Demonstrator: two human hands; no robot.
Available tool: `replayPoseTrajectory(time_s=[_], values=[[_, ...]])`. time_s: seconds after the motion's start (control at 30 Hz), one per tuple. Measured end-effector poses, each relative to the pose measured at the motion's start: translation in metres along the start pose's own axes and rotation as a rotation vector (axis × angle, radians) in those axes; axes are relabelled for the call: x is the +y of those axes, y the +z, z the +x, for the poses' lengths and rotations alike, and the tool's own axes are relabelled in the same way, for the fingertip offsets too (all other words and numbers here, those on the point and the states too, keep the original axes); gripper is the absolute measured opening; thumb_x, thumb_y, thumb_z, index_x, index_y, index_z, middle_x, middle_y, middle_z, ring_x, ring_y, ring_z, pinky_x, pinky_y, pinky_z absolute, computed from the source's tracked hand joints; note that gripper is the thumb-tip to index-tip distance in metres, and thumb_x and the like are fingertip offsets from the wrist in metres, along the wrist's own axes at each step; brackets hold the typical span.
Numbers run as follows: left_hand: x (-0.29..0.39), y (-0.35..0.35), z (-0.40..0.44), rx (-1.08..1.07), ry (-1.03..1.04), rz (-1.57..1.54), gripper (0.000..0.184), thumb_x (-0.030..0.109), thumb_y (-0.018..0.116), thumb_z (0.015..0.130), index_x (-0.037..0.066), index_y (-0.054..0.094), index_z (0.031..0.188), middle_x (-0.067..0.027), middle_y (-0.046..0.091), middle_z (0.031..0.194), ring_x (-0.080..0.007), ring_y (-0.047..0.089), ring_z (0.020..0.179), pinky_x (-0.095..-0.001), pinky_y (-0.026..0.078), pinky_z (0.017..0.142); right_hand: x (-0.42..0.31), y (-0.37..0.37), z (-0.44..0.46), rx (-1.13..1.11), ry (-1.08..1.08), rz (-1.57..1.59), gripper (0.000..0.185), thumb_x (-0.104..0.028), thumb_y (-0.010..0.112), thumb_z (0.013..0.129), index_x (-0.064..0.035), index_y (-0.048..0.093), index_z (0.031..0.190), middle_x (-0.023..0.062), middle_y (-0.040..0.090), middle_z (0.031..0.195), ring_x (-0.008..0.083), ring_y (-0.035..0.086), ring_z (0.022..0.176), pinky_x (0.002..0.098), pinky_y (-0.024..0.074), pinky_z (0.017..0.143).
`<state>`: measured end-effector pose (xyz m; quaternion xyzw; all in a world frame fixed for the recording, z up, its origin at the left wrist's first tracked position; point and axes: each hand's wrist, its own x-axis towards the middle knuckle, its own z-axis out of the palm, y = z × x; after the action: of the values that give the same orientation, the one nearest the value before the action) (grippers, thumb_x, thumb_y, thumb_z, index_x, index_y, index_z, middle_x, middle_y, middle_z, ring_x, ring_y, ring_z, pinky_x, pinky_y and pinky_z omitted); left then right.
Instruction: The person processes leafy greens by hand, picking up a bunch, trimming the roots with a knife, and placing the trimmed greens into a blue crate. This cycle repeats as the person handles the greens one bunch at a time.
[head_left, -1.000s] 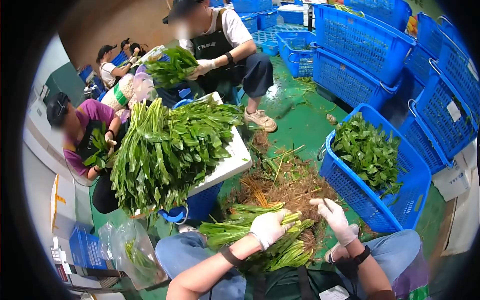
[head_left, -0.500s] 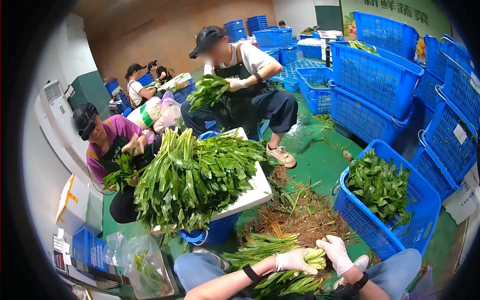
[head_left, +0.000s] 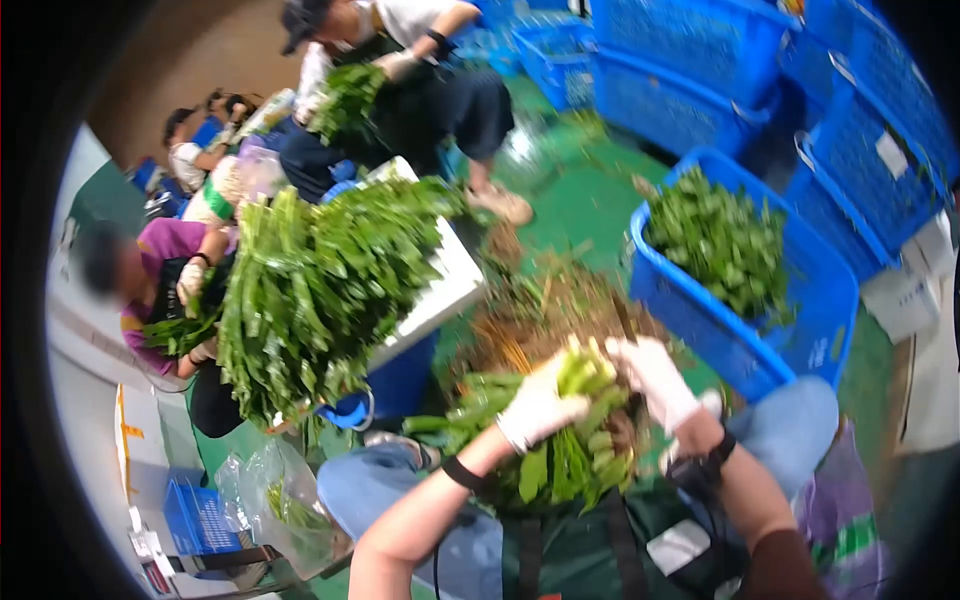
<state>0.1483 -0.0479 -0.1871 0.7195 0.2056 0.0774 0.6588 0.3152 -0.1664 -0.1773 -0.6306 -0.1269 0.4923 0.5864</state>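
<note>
In a white glove, my left hand (head_left: pixel 545 405) is closed around a bunch of long-leaved greens (head_left: pixel 585 372). Its pale stem ends point up and away from me, while the leaves hang down over my lap. Close by the stem ends is my gloved right hand (head_left: pixel 655 385), its fingers drawn together. A thin dark strip (head_left: pixel 624 315) stands up near those fingertips; blur hides what it is and whether they pinch it. More loose greens (head_left: pixel 450 420) lie on the floor to the left of the bunch.
Brown roots and trimmings (head_left: pixel 560 300) cover the floor ahead. A blue crate (head_left: pixel 800 335) with leafy greens stands at the right. On the left, a white foam box (head_left: pixel 440 290) carries a large heap of greens. Two co-workers sit beyond it, handling greens; stacked blue crates (head_left: pixel 690 100) rise behind.
My view has tilted down. The bunch has come up from low between my knees, its stems now turned upward in my left hand. My right hand stays beside the stem ends.
</note>
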Motion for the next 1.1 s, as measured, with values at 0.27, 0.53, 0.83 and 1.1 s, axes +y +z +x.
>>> replayPoseTrajectory(time_s=[0.27,0.53,0.83,1.1], values=[[0.029,-0.004,0.009,0.253,-0.298,-0.490,0.019,0.010,0.059,0.089,-0.002,0.058,0.104,-0.0097,0.066,0.084,-0.0156,0.065,0.066,-0.0278,0.056,0.060,-0.016,0.022,-0.006,0.071,-0.124,0.068,0.025,-0.037,0.060,0.092,-0.0118,0.060,0.088,-0.0091,0.048,0.069,0.0021,0.031,0.052,0.0189,0.0224,0.048],[0.028,-0.015,0.010,0.281,-0.342,-0.631,0.025,0.019,0.060,0.089,0.000,0.060,0.105,-0.0087,0.067,0.077,-0.0166,0.063,0.057,-0.0270,0.053,0.052,0.010,0.018,-0.001,-0.130,-0.363,-0.272,0.037,-0.032,0.045,0.100,0.0020,0.058,0.095,0.0009,0.052,0.071,0.0104,0.046,0.069,0.0263,0.0388,0.066],[0.040,-0.010,0.005,0.228,-0.308,-0.447,0.014,0.017,0.057,0.088,0.003,0.057,0.088,-0.0040,0.060,0.068,-0.0121,0.055,0.052,-0.0238,0.046,0.050,0.001,0.017,-0.003,-0.207,-0.381,-0.236,0.025,-0.023,0.053,0.098,0.0009,0.060,0.098,-0.0019,0.053,0.074,0.0073,0.046,0.069,0.0235,0.0384,0.065],[0.059,-0.037,-0.016,0.009,-0.189,-0.411,0.050,0.017,0.060,0.089,-0.009,0.047,0.130,-0.0042,0.063,0.077,-0.0096,0.054,0.058,-0.0222,0.045,0.056,0.062,-0.050,0.042,0.113,0.090,-0.330,0.050,-0.048,0.046,0.096,-0.0066,0.064,0.116,-0.0016,0.058,0.078,0.0091,0.042,0.061,0.0252,0.0363,0.059]])
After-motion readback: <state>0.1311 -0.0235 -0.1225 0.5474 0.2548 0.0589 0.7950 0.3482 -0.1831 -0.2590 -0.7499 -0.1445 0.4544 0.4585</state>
